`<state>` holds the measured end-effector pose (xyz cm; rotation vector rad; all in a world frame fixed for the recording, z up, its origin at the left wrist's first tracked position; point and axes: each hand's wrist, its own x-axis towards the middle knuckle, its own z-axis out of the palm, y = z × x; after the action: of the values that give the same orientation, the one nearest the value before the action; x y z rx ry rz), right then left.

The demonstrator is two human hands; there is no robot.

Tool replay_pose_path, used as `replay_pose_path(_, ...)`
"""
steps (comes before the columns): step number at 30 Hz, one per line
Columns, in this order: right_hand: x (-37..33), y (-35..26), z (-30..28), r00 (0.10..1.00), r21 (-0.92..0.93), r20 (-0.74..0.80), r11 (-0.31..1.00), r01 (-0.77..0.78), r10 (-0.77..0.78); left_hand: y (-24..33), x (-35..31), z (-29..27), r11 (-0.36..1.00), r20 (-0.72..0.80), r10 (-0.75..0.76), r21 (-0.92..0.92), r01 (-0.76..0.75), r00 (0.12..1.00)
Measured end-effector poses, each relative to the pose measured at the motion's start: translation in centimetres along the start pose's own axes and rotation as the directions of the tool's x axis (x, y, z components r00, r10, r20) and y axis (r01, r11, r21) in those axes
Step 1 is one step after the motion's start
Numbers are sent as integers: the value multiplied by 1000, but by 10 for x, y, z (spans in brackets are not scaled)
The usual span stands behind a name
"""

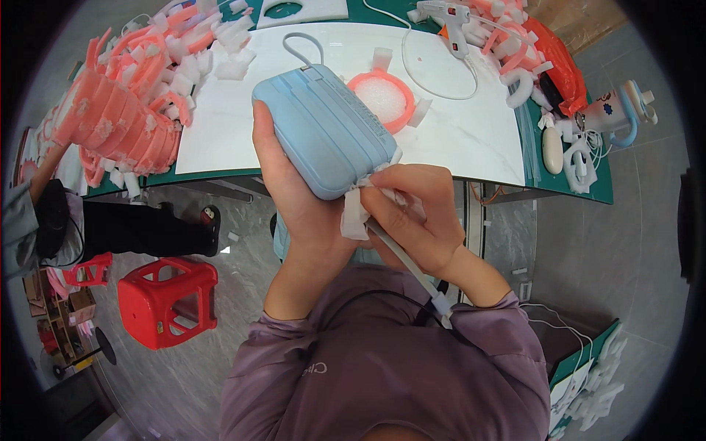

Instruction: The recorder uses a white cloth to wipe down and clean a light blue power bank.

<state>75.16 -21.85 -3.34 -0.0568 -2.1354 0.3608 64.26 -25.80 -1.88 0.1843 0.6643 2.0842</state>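
Note:
My left hand (294, 184) is wrapped round a light-blue, ribbed power bank (323, 125), holding it tilted above the front edge of the table. A loop strap (312, 45) stands up from its far end. At its near right corner my right hand (415, 217) is closed in a pinch on crumpled white tissue (354, 217), part of which hangs down between the two hands. A pale cable (404, 261) runs from under the right fingers toward my right sleeve. Where the cable meets the power bank is hidden by the fingers and the tissue.
On the white tabletop (220, 140) lies a pink foam ring (410, 110) with white tabs. Pink foam pieces (121, 125) are heaped at left, beside another person's arm (45, 173). A white glue gun (456, 33) lies at the back right. A red stool (158, 301) stands lower left.

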Motion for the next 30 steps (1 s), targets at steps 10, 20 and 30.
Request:
replay_pose_path(10,0,12,-18,995,284,-51,957,-67,85,-5,1,2,977,6,-166,-133,165,986)
replay_pose_path(20,30,8,-22,975,325,-104,934,-152,195,-5,-3,2,949,145,-152,-255,185,978)
replay_pose_path(30,5,18,-22,964,431,85,863,-263,252,-5,1,7,997,-68,75,-15,-76,995)
